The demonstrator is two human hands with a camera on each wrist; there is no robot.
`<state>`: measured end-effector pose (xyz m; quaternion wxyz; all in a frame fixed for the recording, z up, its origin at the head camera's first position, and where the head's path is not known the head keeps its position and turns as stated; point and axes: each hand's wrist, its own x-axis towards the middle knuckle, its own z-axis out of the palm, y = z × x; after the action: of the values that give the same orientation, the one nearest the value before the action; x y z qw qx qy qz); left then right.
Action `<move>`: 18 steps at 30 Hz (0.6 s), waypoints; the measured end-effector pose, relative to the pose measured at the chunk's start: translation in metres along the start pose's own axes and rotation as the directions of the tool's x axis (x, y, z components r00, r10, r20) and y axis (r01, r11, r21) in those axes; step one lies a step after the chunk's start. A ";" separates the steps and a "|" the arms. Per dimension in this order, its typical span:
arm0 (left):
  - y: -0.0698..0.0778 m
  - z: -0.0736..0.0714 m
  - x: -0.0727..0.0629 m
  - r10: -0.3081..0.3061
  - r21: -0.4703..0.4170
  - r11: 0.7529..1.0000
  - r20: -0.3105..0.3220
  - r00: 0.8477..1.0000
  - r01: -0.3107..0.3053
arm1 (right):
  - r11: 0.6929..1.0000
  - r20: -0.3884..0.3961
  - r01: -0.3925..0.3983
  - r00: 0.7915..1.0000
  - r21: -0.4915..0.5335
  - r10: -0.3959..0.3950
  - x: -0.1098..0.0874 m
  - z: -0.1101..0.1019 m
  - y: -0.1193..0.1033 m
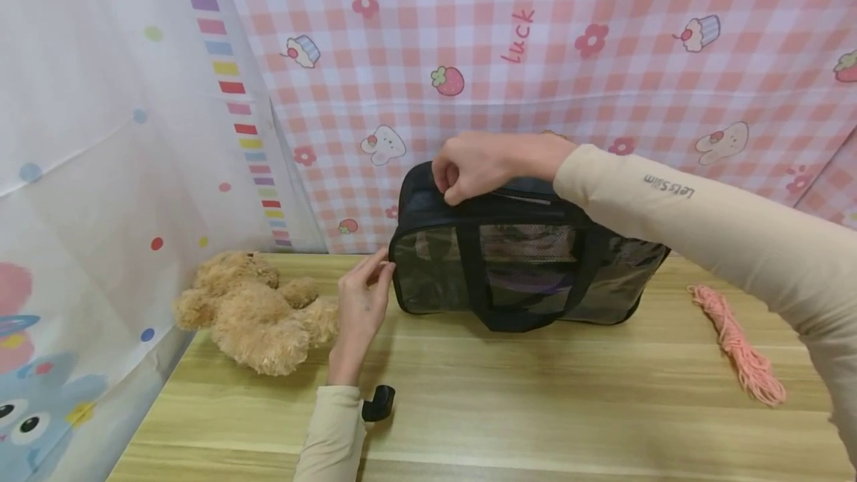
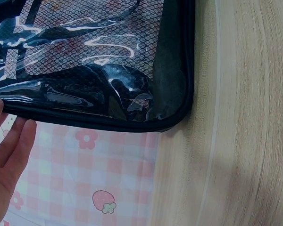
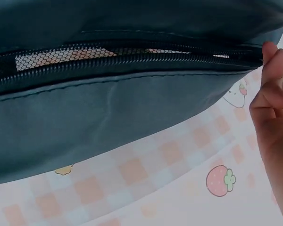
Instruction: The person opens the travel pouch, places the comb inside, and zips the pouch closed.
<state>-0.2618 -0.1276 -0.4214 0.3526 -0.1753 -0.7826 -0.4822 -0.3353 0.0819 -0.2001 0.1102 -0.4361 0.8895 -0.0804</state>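
A black bag with see-through panels and dark handles stands on the table. Its top zipper lies parted along much of its length, with mesh showing through the gap. My right hand is over the top left of the bag, thumb and finger pinching the zipper pull, which they mostly hide. In the right wrist view, that hand is at the zipper's end. Low on the bag's left side, my left hand pinches the piped edge, thumb on one face and fingers on the other.
A tan plush toy lies to the left, close beside the left forearm. By the left sleeve sits a small black object. A bundle of pink cord rests on the right. Behind the bag hangs a pink checked cloth.
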 end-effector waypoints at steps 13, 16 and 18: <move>-0.003 0.001 -0.002 0.004 -0.012 1.000 -0.011 1.000 -0.005 | 0.997 -0.101 0.049 0.994 0.053 -0.044 -0.006 0.000 0.013; -0.003 0.001 -0.001 0.017 -0.014 1.000 -0.017 1.000 -0.018 | 0.996 -0.111 0.047 0.993 0.079 -0.038 -0.009 -0.001 0.016; -0.004 0.001 -0.001 0.021 -0.015 1.000 -0.017 1.000 -0.021 | 0.995 -0.112 0.044 0.993 0.093 -0.034 -0.010 -0.001 0.018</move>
<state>-0.2643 -0.1286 -0.4247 0.3630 -0.1821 -0.7741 -0.4856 -0.3433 0.1003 -0.2018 0.0799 -0.4426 0.8806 -0.1492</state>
